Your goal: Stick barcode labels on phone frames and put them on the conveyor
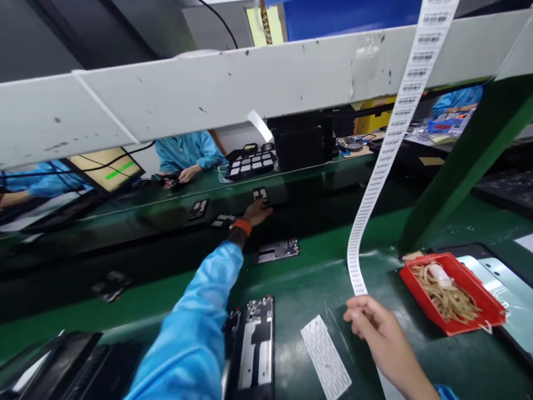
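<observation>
the left hand [257, 211] reaches far out onto the dark belt [166, 250], fingertips just beside a small part [259, 194]; whether it grips cannot be told. the right hand [372, 325], fingers curled together, holds the lower end of the hanging label strip [377, 178], near a red tray [485, 300].

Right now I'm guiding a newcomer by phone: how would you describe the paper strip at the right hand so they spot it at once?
Find the long white beam crossing the top of the view; a strip of barcode labels hangs from above it down to the right hand over the green table. Unlike the flat white sheet lying nearby, it dangles in the air.
</observation>
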`<state>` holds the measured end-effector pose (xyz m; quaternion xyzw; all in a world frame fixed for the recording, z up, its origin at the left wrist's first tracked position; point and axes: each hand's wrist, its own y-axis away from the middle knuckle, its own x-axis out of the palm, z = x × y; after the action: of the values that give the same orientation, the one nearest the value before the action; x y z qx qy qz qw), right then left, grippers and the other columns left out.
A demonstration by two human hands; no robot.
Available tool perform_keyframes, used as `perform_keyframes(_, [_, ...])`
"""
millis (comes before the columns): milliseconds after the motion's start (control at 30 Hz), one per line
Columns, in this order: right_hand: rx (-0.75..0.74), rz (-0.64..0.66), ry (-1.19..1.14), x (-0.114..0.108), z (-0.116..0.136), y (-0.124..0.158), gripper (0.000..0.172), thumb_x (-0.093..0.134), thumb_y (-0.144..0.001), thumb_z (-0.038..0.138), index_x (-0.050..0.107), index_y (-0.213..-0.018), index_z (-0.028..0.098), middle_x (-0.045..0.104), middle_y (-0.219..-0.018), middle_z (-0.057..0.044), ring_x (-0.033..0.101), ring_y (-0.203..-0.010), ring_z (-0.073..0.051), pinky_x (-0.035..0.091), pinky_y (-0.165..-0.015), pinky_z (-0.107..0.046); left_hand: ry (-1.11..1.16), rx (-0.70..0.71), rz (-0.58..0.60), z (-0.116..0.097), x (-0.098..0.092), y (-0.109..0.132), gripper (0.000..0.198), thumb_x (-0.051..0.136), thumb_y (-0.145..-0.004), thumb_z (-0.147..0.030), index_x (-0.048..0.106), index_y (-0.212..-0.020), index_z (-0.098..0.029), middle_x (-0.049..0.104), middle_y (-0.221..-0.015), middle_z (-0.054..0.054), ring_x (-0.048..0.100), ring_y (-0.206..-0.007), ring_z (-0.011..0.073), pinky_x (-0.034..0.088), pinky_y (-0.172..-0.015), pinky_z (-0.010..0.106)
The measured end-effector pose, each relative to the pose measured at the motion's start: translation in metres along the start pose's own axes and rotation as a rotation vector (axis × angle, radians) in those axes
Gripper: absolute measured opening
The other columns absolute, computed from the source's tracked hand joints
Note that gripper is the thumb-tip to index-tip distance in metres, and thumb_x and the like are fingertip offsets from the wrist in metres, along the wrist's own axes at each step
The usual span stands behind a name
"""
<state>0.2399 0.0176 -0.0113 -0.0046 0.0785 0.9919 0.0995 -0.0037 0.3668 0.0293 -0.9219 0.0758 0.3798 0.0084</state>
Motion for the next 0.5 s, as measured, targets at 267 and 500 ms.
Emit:
perform_keyframes(267, [-0.14,0.038,0.033,0.009,-0.002,-0.005,0.026,0.064,-0.081,0.046,0.064,-0.084,0.02,0.068,-0.072,-0.004,0.059,-0.061,-0.017,0.046,-0.06,-0.031,-0.441,0.278,0.363,-0.006,0.027,0.082,0.076,0.087,-0.042,-0.03,0.066,-0.114,-0.015,0.062,-0.126,0.018,0.055,-0.118,0.039,0.042,-0.097,0.039])
perform_keyframes(500, [-0.229,0.007,-0.02,0.013,-0.009,-0.007,0.032,0.062,-0.084,0.038,0.059,-0.109,0.017,0.07,-0.095,-0.009,0.065,-0.076,-0.02,0.052,-0.064,-0.032,-0.443,0.398,0.142,-0.067,0.049,0.189,0.075,0.075,-0.066,-0.041,0.049,-0.13,-0.013,0.053,-0.128,0.019,0.059,-0.11,0.036,0.044,-0.094,0.041])
